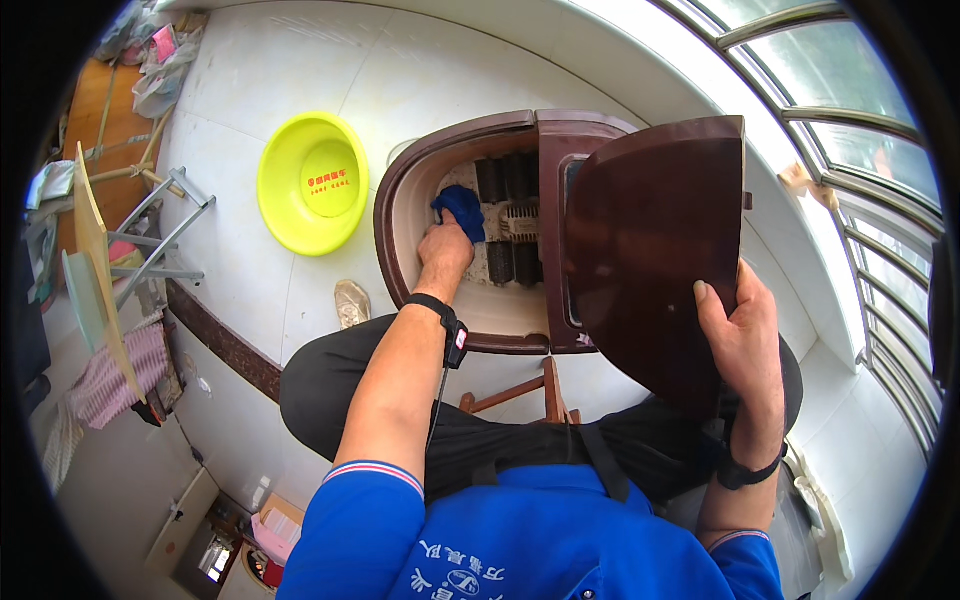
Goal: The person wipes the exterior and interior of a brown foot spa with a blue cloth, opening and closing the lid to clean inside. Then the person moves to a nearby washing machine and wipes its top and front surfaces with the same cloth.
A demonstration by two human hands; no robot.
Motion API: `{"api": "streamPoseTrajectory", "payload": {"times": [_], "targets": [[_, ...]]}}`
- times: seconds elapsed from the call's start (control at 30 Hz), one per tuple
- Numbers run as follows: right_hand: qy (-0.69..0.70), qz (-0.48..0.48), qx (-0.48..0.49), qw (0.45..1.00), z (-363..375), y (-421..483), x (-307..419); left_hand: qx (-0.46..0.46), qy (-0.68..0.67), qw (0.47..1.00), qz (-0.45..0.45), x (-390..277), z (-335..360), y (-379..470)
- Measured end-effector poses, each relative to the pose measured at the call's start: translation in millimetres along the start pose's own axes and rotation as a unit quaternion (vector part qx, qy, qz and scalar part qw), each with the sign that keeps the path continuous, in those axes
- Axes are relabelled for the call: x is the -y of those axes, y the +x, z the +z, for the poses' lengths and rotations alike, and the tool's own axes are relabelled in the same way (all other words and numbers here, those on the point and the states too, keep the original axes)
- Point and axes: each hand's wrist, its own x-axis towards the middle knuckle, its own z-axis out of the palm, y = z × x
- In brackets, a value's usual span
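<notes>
A foot spa tub (388, 225) with a maroon rim and beige inner walls stands on the floor in front of me. My left hand (448, 251) reaches inside it, fingers on a bunched blue cloth (461, 211) against the tub's bottom. Beside the cloth sit dark massage rollers (501, 261) and a slotted beige grate (520, 223). Light specks dot the bottom around them. My right hand (742, 330) grips the edge of a maroon cover (652, 247), thumb on its face. The cover leans over the right part of the tub and hides some of it.
A yellow-green plastic basin (281, 187) bearing red writing stands left of the tub. A wooden stool leg (553, 390) shows between my knees. Far left are a folding table (94, 247) and plastic bags (161, 79). Metal window bars (847, 116) run along the right.
</notes>
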Motion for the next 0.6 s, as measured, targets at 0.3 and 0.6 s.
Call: {"api": "streamPoseTrajectory", "payload": {"times": [0.3,0.6], "targets": [[0.002,0.025,0.019,1.0,-2.2,-0.4,6.8,-0.023,-0.02,0.995,0.095,7.0,10.5,-19.6],[-0.004,0.015,0.032,0.999,-4.3,-1.0,2.3,0.113,0.166,0.971,0.134,-5.8,47.4,-40.9]]}}
